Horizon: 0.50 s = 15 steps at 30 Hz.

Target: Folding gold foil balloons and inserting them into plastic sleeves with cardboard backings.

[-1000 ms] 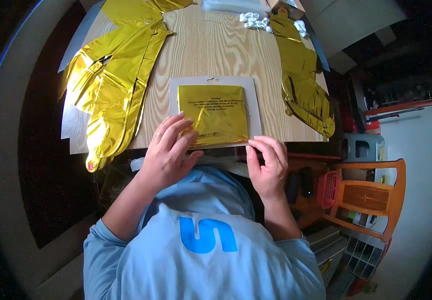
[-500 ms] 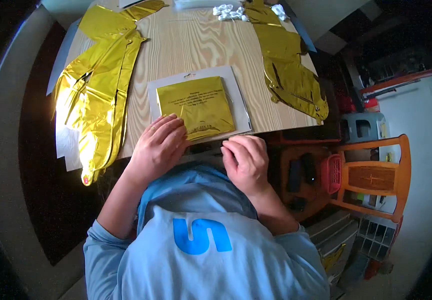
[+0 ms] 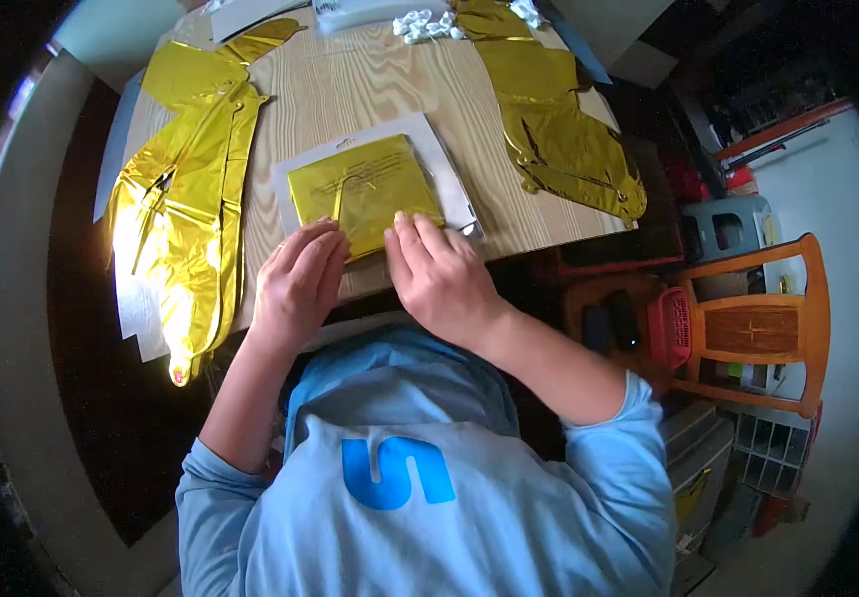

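A flat packet (image 3: 375, 179) lies at the table's near edge: folded gold foil with dark print on a white card (image 3: 446, 171) with a hang hole, apparently in clear plastic. My left hand (image 3: 300, 274) is closed at the packet's near left part, fingers together on the foil. On its near right part rests my right hand (image 3: 439, 269), its fingers bent and pressed together at the edge. The thumbs are partly hidden. Between the hands the foil's near edge shows.
Flat gold foil shapes, seemingly uninflated balloons, lie on the left (image 3: 191, 219) and right (image 3: 569, 149) of the wooden table (image 3: 350, 85). White cord bundles (image 3: 428, 27) sit at the far side. A wooden chair (image 3: 756, 326) with a red basket (image 3: 670, 326) stands to the right.
My right hand has moved from the table's edge up onto the packet's near right part. The left hand stays by the near left part. The whole view has shifted slightly.
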Motion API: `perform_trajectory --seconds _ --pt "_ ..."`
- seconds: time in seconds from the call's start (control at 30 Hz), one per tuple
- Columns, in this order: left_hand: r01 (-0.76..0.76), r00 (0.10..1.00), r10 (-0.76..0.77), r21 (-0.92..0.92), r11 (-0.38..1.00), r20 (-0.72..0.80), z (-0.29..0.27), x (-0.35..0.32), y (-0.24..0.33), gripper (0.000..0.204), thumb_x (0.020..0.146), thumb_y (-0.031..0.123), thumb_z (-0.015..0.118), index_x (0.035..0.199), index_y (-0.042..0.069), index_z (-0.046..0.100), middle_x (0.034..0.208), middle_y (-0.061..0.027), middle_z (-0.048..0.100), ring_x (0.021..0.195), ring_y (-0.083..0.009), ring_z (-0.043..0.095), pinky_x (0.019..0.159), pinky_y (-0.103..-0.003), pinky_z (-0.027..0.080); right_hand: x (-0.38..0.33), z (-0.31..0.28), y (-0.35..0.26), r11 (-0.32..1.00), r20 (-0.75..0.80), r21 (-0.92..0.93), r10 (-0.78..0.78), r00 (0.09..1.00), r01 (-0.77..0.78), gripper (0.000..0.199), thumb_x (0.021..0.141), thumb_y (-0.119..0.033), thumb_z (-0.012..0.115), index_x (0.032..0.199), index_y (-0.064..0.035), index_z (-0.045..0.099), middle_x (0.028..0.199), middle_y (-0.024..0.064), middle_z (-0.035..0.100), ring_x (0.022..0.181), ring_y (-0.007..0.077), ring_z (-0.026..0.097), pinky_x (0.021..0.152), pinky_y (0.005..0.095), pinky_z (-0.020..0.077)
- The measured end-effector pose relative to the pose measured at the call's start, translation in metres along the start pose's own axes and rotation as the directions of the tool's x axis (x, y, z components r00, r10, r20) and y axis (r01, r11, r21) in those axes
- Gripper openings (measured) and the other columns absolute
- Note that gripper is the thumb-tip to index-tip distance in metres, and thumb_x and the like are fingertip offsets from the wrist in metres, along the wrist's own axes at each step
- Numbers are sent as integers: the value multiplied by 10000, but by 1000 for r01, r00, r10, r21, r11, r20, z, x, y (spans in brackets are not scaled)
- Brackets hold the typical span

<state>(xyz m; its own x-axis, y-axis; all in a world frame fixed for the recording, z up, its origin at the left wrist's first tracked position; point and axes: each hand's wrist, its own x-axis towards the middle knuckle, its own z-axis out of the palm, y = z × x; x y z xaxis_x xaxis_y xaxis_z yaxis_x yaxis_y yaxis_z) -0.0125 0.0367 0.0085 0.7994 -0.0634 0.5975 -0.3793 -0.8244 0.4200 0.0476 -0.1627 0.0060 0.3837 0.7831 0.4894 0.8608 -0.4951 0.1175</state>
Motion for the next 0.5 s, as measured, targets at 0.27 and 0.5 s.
perform_trajectory --seconds 0.27,0.5 --pt "17 999 -19 -40 999 -40 5 10 -15 157 853 14 695 1006 -1 664 994 -168 693 883 -332 700 763 -391 582 31 21 15 958 -9 -251 -148 989 141 308 819 -110 621 1047 92 666 1023 271 683 955 322 662 696 362 530" --pt "63 995 -67 -53 997 -76 5 12 -30 141 894 10 663 1031 -19 674 1024 -187 703 907 -326 710 790 -372 579 30 19 12 969 -71 -193 -168 983 152 274 795 -132 603 960 76 675 982 254 687 913 311 662 695 361 528"
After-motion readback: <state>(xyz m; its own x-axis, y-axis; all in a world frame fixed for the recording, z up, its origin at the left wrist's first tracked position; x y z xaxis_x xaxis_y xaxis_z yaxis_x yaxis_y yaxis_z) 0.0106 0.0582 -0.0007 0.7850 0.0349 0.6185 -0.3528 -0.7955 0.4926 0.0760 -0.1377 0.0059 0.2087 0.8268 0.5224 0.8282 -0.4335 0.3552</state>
